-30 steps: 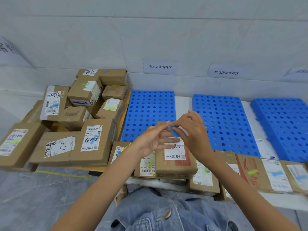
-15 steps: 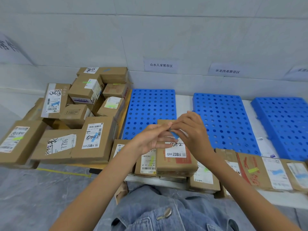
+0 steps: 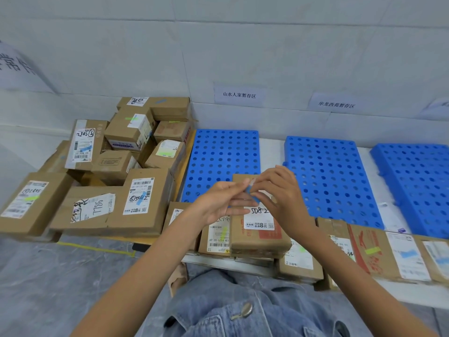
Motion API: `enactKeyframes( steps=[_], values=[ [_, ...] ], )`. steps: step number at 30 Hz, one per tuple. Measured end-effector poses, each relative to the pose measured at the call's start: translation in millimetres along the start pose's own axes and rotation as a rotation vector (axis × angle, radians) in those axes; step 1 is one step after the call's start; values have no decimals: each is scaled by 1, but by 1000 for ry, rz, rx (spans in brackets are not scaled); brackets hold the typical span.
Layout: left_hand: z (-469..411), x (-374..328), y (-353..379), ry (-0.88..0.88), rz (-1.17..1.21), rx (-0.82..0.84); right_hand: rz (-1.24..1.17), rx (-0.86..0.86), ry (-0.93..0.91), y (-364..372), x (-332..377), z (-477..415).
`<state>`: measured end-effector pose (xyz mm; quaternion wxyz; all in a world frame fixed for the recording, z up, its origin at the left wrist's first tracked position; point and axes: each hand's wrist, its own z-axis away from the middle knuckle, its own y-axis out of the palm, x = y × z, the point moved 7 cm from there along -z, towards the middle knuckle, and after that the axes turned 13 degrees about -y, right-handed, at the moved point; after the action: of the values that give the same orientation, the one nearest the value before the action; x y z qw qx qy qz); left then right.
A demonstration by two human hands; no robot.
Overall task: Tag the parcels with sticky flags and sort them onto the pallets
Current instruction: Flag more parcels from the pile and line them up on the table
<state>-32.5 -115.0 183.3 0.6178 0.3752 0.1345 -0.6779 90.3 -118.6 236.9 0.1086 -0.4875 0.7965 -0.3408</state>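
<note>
Left hand (image 3: 218, 203) now at blue flag (image 3: 250, 191)

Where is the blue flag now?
Centre of head view: the right hand pinches the blue flag against the left hand, above the top parcel, before the leftmost pallet.

Your right hand (image 3: 279, 198) and left hand (image 3: 218, 205) are covering most of the small blue sticky flag (image 3: 250, 192), so only a sliver is showing. Whether your left fingertips are actually pinching it is not coming through. Both hands are also hiding the top of the brown cardboard parcel (image 3: 258, 239) beneath them and masking part of its handwritten number. The right edge is cutting off the third blue perforated plastic pallet (image 3: 418, 186) and the white paper wall sign (image 3: 437, 107) above it. Fine label print is reading too small.
</note>
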Motion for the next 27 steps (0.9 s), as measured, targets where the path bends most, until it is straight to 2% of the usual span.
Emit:
enactKeyframes(
  steps=[5,10,13,17,20,23,27],
  values=[
    [-9,2,-14,73,31,-131,-117,81,181,11,-15,11],
    [-15,13,-68,147,191,-435,-366,22,626,16,-36,37],
    [-18,35,-106,131,135,-647,-429,29,897,25,-51,62],
    [-41,86,-123,-25,221,-570,-402,62,1042,46,-59,89],
    [-54,106,-123,-34,-58,-658,-331,87,1025,56,-60,96],
    [-58,109,-113,-32,-309,-676,-225,126,932,62,-59,95],
    [-56,91,-108,5,-959,-850,-88,211,824,69,-58,92]
  ],
)
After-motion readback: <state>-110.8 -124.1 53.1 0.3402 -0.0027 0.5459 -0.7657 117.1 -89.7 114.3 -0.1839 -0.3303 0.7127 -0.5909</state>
